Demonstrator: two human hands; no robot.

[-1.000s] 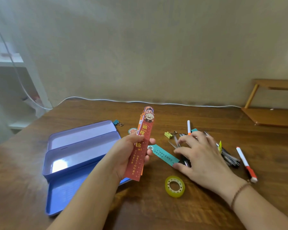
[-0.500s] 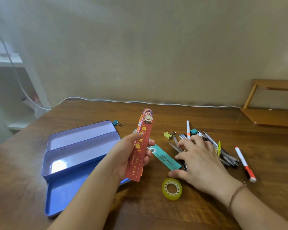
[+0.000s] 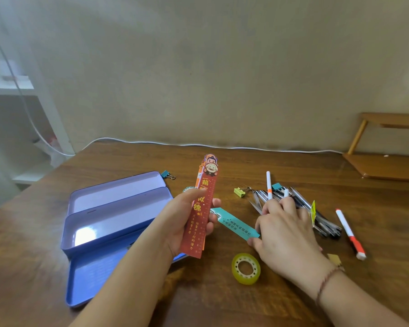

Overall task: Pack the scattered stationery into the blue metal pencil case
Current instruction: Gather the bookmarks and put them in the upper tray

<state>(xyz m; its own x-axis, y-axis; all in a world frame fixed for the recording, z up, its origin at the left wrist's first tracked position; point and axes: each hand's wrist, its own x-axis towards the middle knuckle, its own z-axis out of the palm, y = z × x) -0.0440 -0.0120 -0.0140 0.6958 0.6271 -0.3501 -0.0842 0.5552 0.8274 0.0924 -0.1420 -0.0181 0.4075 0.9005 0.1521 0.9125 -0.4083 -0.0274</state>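
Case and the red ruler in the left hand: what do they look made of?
Case: looks like thin painted metal, glossy blue-lilac; window glare reflects off its tray, and the edges are rolled. Red ruler, held by the left hand: probably printed card or thin plastic; flat, thin, matte print, die-cut cartoon top. Which of the two I cannot tell.

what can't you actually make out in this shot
Head view only:
- How many cards the left hand holds: an orange edge peeks from behind the red ruler bookmark.
- Number of pens in the pile: the right hand covers part of it.
- Print on the teal card: too small.
- Near corner of the pencil case: behind the left forearm.
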